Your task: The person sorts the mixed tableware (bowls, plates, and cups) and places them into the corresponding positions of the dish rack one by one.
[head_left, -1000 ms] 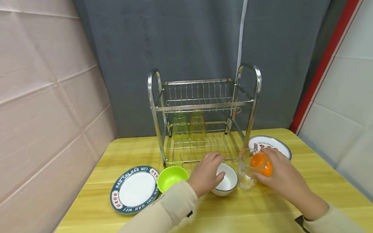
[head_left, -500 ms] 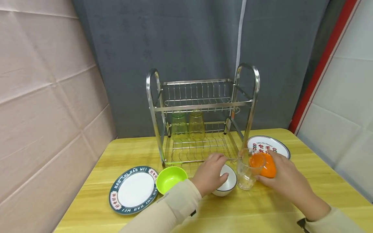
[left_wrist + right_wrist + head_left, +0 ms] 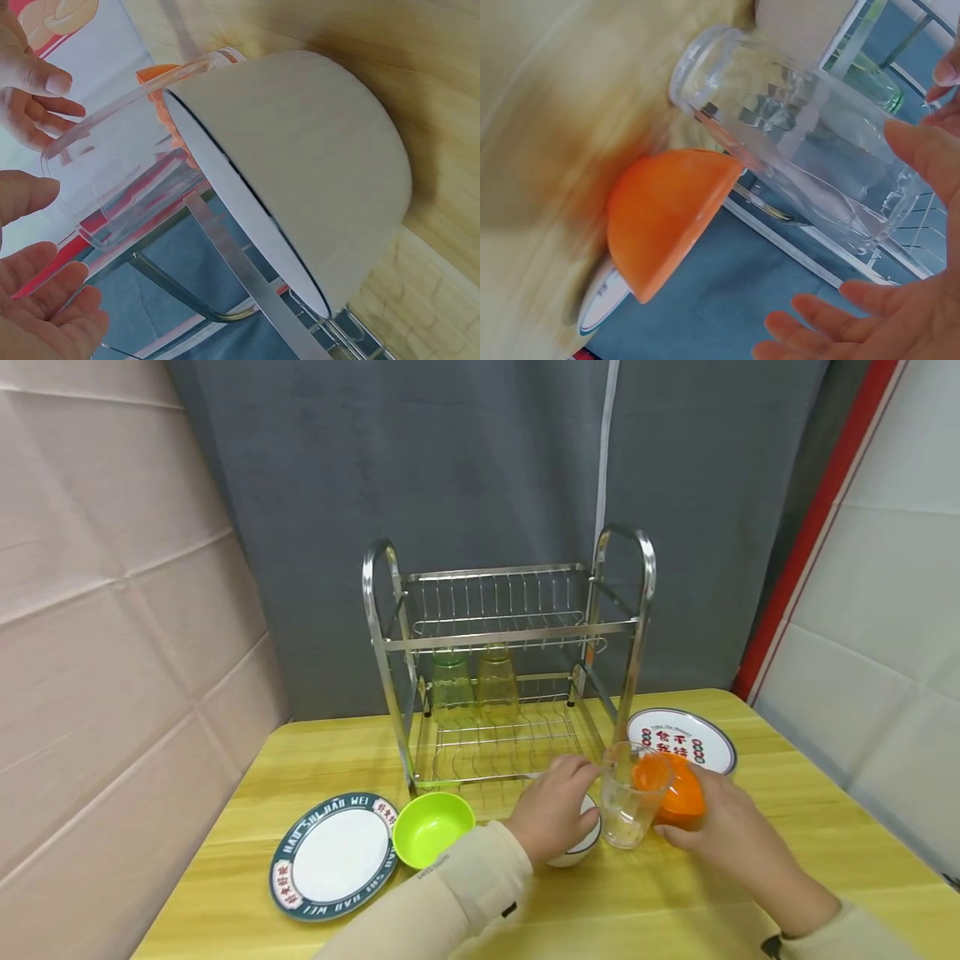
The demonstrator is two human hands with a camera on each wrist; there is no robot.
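On the yellow wooden table (image 3: 315, 752), in front of the two-tier steel dish rack (image 3: 502, 652), both your hands have drifted a little closer to the rack over the last second, so neither has lifted anything yet. Your right hand (image 3: 731, 835) rests against the orange plastic bowl (image 3: 675, 793) with fingers spread and relaxed, not closed round it, beside the clear drinking glass (image 3: 628, 793). Your left hand (image 3: 551, 810) cups over the small white ceramic bowl (image 3: 581, 843), which sits on the table; whether it truly grips I cannot tell
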